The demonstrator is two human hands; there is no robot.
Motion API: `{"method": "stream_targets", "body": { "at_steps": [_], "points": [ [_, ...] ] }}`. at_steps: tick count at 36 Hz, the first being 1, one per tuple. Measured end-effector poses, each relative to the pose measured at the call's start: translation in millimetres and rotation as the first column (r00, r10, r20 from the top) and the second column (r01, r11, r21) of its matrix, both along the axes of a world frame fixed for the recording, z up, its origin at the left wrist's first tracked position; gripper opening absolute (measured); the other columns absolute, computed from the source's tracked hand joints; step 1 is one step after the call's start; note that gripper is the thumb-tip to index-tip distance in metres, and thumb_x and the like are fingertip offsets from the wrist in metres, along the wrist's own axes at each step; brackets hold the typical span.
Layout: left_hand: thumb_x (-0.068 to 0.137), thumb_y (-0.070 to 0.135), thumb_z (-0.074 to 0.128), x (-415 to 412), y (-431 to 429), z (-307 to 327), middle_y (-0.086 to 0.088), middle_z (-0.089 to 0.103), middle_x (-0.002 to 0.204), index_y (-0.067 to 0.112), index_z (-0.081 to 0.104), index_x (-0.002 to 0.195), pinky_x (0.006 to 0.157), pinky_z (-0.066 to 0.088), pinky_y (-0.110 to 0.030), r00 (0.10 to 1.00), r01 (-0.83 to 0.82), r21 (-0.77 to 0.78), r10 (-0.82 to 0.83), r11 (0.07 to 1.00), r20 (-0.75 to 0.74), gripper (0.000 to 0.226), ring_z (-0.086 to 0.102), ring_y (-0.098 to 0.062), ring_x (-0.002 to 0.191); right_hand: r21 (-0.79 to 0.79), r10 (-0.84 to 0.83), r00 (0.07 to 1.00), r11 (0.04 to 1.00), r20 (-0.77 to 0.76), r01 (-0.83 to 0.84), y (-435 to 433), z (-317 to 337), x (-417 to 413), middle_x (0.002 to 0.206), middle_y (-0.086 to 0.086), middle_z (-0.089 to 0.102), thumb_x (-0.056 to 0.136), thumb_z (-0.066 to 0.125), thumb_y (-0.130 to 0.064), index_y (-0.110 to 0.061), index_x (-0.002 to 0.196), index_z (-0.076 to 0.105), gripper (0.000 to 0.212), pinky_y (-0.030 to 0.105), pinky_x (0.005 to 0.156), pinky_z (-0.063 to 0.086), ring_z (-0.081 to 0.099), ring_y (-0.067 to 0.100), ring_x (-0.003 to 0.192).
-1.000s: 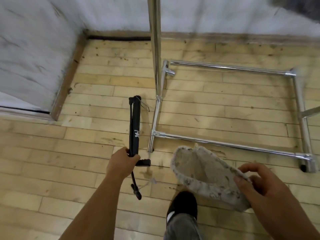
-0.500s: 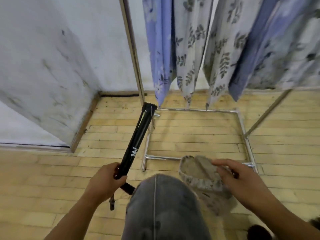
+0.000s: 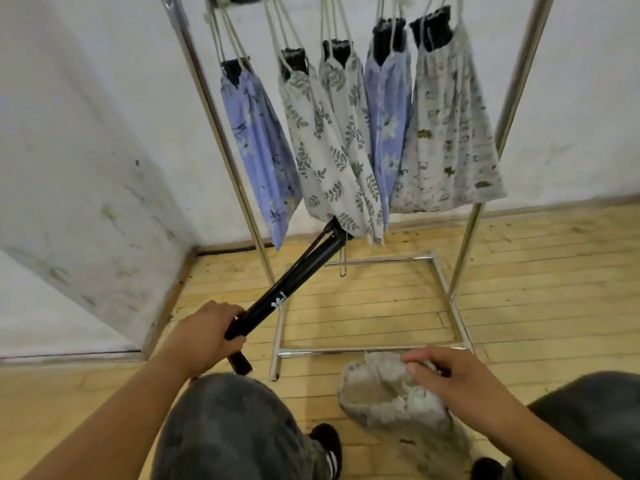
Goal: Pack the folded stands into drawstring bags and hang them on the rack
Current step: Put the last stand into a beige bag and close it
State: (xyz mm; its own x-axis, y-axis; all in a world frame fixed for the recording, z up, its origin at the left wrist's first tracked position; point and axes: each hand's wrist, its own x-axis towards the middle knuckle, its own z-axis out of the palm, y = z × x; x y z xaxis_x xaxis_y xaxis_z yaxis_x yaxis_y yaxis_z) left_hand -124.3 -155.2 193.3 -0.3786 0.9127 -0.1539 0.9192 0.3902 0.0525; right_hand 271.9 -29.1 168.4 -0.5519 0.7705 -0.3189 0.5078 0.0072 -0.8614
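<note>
Left hand (image 3: 204, 336), lower centre-left: fingers wrapped round the lower end of a folded black stand (image 3: 287, 294) angled up-right toward the rack (image 3: 239, 188). Right hand (image 3: 450, 379), lower right: pinches the open rim of a grey drawstring bag (image 3: 384, 400). Five filled bags (image 3: 332, 143) hang upper centre.

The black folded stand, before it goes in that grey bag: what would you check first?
1. Left hand grips folded stand: ok.
2. Right hand holds grey drawstring bag: ok.
3. Bag mouth open: cannot tell.
4. Stand aimed at bag: not ok, its tip points toward the hanging bags.
5. Free room on rack: cannot tell.
</note>
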Motion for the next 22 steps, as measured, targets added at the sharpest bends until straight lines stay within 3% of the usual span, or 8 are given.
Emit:
{"method": "stream_targets", "body": {
  "at_steps": [3,6,11,13,14,16,19,22],
  "points": [
    [0.086,0.049,0.069,14,7,10,0.019,0.055,0.099,0.044,0.060,0.121,0.084,0.057,-0.032,1.000,0.014,-0.060,-0.015,0.998,-0.019,0.036,0.057,-0.003,0.089,-0.015,0.016,1.000,1.000,0.020,-0.015,-2,1,7,0.096,-0.036,0.072,0.094,0.072,-0.035,-0.046,0.101,0.077,0.014,0.006,0.080,0.044,0.061,-0.020,0.093],
    [0.089,0.047,0.066,28,13,13,0.018,0.055,0.101,0.041,0.059,0.124,0.085,0.056,-0.031,0.998,0.040,-0.139,-0.047,0.989,-0.051,0.036,0.056,-0.003,0.092,0.008,0.043,0.998,0.999,0.047,-0.043,2,-3,13,0.094,-0.034,0.073,0.095,0.071,-0.030,-0.046,0.094,0.077,0.017,0.015,0.089,0.051,0.063,-0.014,0.094],
    [0.091,0.048,0.062,56,26,-2,0.016,0.053,0.102,0.042,0.058,0.124,0.082,0.054,-0.029,0.993,0.100,-0.177,-0.110,0.979,-0.049,0.034,0.056,-0.005,0.091,-0.009,0.001,1.000,1.000,-0.005,-0.001,3,-7,22,0.092,-0.032,0.069,0.096,0.072,-0.030,-0.042,0.097,0.077,0.013,-0.003,0.070,0.043,0.056,-0.026,0.090],
    [0.090,0.047,0.063,68,28,-13,0.016,0.053,0.101,0.042,0.059,0.122,0.080,0.054,-0.029,0.991,0.129,-0.154,-0.132,0.980,-0.009,0.033,0.057,-0.006,0.091,-0.024,-0.005,1.000,1.000,-0.008,0.005,2,-11,25,0.098,-0.019,0.076,0.097,0.070,-0.028,-0.033,0.097,0.082,0.013,0.006,0.082,0.050,0.061,-0.012,0.099],
    [0.090,0.046,0.063,75,28,-17,0.016,0.053,0.100,0.042,0.059,0.120,0.078,0.053,-0.028,0.989,0.145,-0.134,-0.144,0.980,0.015,0.030,0.057,-0.007,0.090,-0.026,0.009,1.000,1.000,-0.001,-0.009,0,-11,26,0.106,-0.008,0.075,0.098,0.069,-0.026,-0.023,0.101,0.082,0.014,0.015,0.092,0.048,0.061,-0.001,0.106],
    [0.091,0.044,0.062,88,25,-25,0.017,0.054,0.097,0.045,0.057,0.114,0.075,0.051,-0.027,0.983,0.181,-0.075,-0.177,0.981,0.051,0.024,0.054,-0.007,0.091,-0.024,0.037,0.999,0.999,0.004,-0.036,-2,-11,26,0.115,0.002,0.071,0.098,0.068,-0.026,-0.016,0.103,0.079,0.016,0.019,0.097,0.046,0.059,0.013,0.112],
    [0.093,0.045,0.062,104,18,-37,0.021,0.055,0.099,0.044,0.056,0.123,0.079,0.048,-0.027,0.969,0.225,0.021,-0.226,0.974,0.096,0.031,0.048,-0.004,0.098,-0.059,0.017,1.000,0.998,-0.015,-0.018,-2,-10,23,0.114,-0.011,0.076,0.096,0.071,-0.032,-0.032,0.105,0.080,0.013,0.004,0.079,0.048,0.064,0.002,0.110],
    [0.095,0.046,0.063,122,9,-50,0.020,0.058,0.109,0.036,0.053,0.139,0.083,0.043,-0.025,0.949,0.272,0.091,-0.283,0.958,0.141,0.046,0.046,-0.005,0.103,-0.060,0.011,0.999,0.998,-0.042,-0.014,-4,-13,21,0.121,-0.026,0.067,0.091,0.074,-0.046,-0.037,0.125,0.073,0.035,0.001,0.078,0.042,0.057,-0.016,0.109]
  ]
}}
